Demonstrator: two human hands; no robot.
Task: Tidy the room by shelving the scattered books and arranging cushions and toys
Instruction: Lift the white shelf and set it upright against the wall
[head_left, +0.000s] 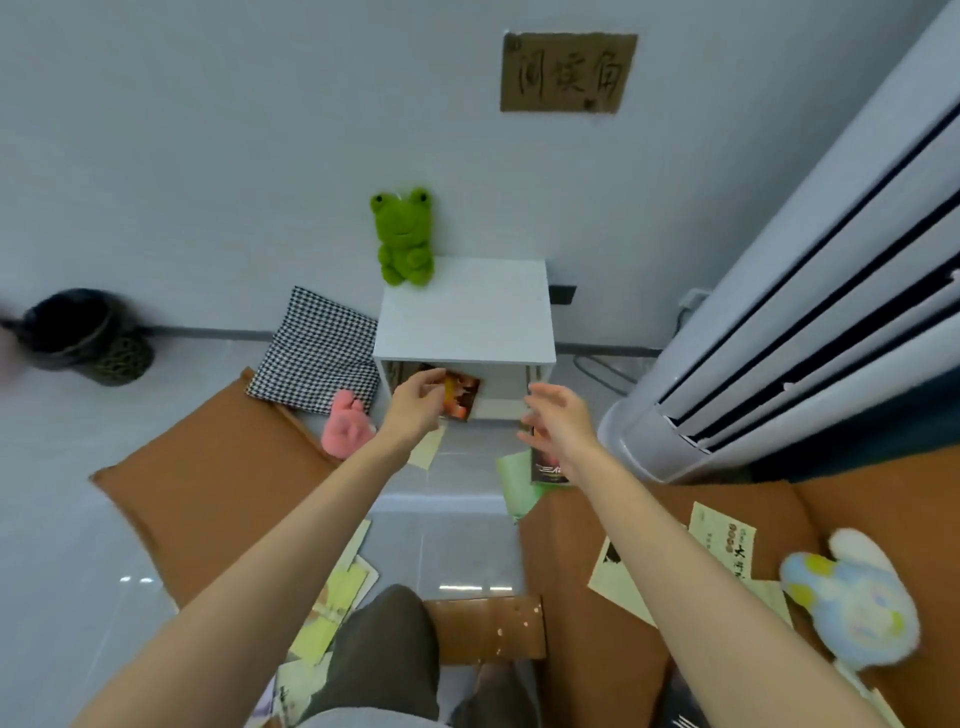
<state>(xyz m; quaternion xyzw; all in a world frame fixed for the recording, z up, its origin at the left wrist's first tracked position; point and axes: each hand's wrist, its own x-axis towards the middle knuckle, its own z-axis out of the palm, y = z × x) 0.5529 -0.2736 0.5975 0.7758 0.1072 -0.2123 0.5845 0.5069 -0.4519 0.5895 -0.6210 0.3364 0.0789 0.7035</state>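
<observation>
A small white shelf cube (465, 312) stands against the wall, its open front facing me. My left hand (415, 402) holds an orange-and-dark book (461, 397) at the shelf's opening. My right hand (556, 415) hovers open just right of the opening, holding nothing. A dark book (545, 470) lies on the floor under that hand. A green frog plush (402, 239) sits on the shelf's top left corner. A pink plush (345, 426) lies by a checked cushion (319, 353) left of the shelf. A blue-white bunny plush (852, 597) rests on the right brown mat.
Brown mats (218, 478) lie left and right on the grey floor. Loose books and papers (722, 540) are scattered near my knees and on the right mat. A tall white air conditioner (789, 291) stands at right. A dark mesh bin (88, 338) sits at far left.
</observation>
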